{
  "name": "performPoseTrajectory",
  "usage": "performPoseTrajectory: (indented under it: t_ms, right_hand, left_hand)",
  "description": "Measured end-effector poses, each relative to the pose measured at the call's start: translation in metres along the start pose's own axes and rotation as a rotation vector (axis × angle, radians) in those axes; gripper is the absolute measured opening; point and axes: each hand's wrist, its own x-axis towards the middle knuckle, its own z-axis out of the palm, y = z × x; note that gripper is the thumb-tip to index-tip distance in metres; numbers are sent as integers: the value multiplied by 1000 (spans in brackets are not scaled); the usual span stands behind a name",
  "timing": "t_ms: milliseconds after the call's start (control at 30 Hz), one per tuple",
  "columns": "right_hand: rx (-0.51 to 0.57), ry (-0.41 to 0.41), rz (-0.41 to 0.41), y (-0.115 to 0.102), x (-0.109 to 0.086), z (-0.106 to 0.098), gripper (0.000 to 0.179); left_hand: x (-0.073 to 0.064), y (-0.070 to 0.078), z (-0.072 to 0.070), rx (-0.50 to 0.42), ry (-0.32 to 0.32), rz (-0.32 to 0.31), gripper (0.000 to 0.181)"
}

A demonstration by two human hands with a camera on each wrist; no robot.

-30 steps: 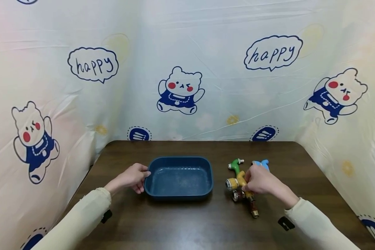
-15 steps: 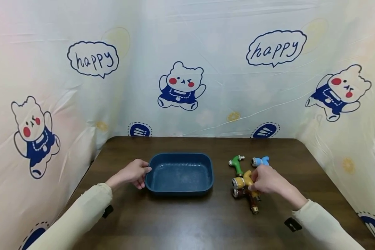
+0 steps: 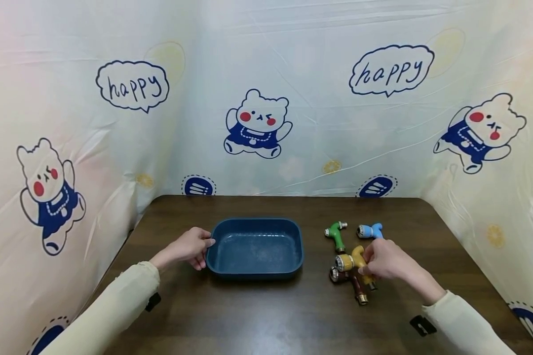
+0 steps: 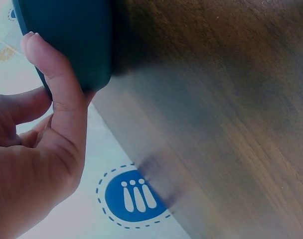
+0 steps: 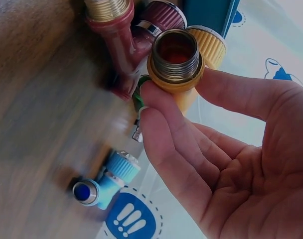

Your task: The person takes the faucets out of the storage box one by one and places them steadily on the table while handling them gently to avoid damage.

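A dark blue rectangular tray [image 3: 254, 272] stands in the middle of the table. My left hand [image 3: 192, 248] holds the tray's left rim; the left wrist view has the thumb and fingers at its edge. On the right, my right hand [image 3: 388, 260] pinches a yellow tap [image 3: 357, 257] between thumb and fingertips, its threaded end facing the right wrist camera. The yellow tap overlaps a dark red tap [image 3: 360, 288], partly hiding it. Behind these lie a green tap [image 3: 337, 237] and a light blue tap [image 3: 369, 230], the blue one just beyond the right hand.
The brown wooden table [image 3: 248, 320] is enclosed at the back and sides by a pale printed cloth [image 3: 311, 133]. All the taps are to the right of the tray.
My right hand has shifted a little to the right with the yellow tap, uncovering the blue tap and the space beside the green one. The left hand stays at the tray.
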Motion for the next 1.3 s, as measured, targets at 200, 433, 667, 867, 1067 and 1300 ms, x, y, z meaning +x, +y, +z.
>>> performPoseTrajectory:
  t_ms: [200, 433, 667, 867, 1067, 1300]
  right_hand:
    - [9, 14, 11, 6, -4, -2, 19]
    - [49, 17, 45, 15, -9, -2, 17]
    - [66, 22, 72, 23, -11, -7, 18]
    - [63, 21, 87, 31, -14, -9, 18]
    - [85, 10, 95, 36, -16, -8, 18]
    - [84, 3, 108, 40, -15, -10, 19]
  left_hand:
    - [0, 0, 1, -3, -12, 9, 39]
    - [-2, -2, -1, -15, -8, 36, 36]
    - [-2, -2, -2, -12, -9, 24, 37]
    - [-1, 0, -2, -8, -20, 9, 38]
    - [0, 1, -1, 15, -24, 4, 37]
    - [1, 2, -1, 11, -15, 1, 38]
